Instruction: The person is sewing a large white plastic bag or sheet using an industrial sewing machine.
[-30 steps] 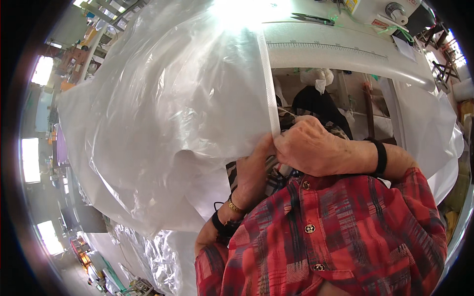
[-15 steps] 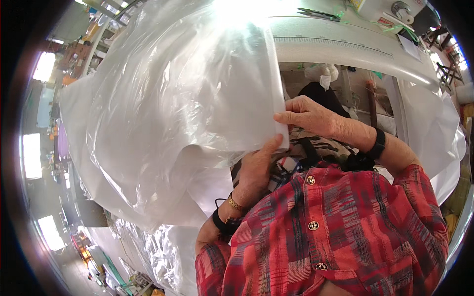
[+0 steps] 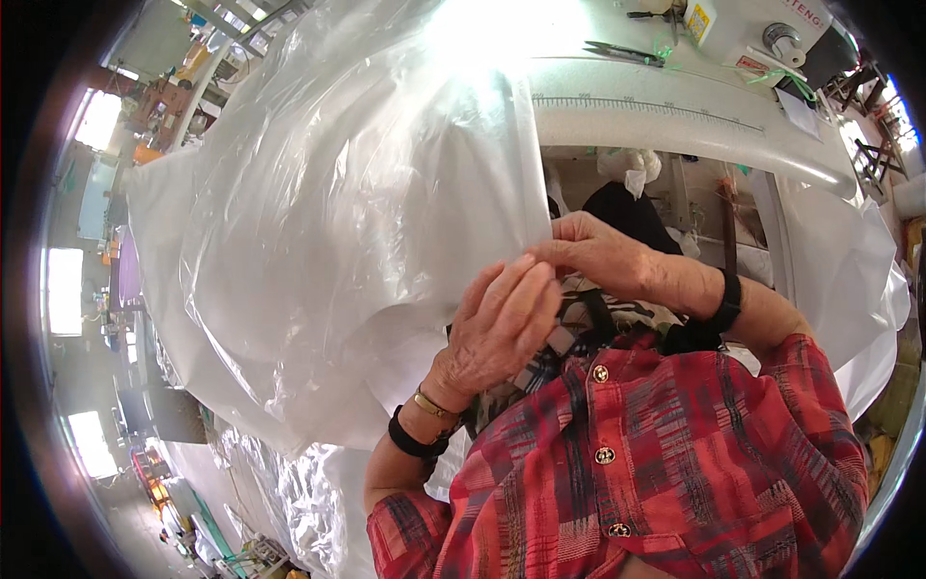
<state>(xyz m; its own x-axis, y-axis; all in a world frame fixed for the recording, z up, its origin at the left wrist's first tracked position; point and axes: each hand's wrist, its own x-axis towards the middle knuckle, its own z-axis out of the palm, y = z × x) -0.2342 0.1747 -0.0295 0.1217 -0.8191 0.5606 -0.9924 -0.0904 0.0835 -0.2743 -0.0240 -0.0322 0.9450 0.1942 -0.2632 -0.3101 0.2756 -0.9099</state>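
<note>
A large see-through plastic sheet (image 3: 318, 222) hangs in loose folds from the white sewing machine bench (image 3: 666, 121) across my left side and lap. My right hand (image 3: 603, 256) is closed, its thumb and forefinger pinching the sheet's right edge near the lower corner. Against it rests my left hand (image 3: 502, 328), back turned up, fingers pressed together around the corner. The fingertips of both hands meet there and hide the corner itself. A glare washes out the sheet's far end.
Black thread snips (image 3: 622, 53) lie on the bench behind a printed ruler scale (image 3: 646, 104). A white machine housing (image 3: 743, 39) stands at the far right. More white sheeting (image 3: 834, 251) hangs on the right, and crumpled plastic (image 3: 309, 497) lies at lower left.
My left hand has rolled over the sheet's corner, its back now up and its fingers against my right hand. My right hand has slid slightly nearer along the edge. The corner is now covered.
</note>
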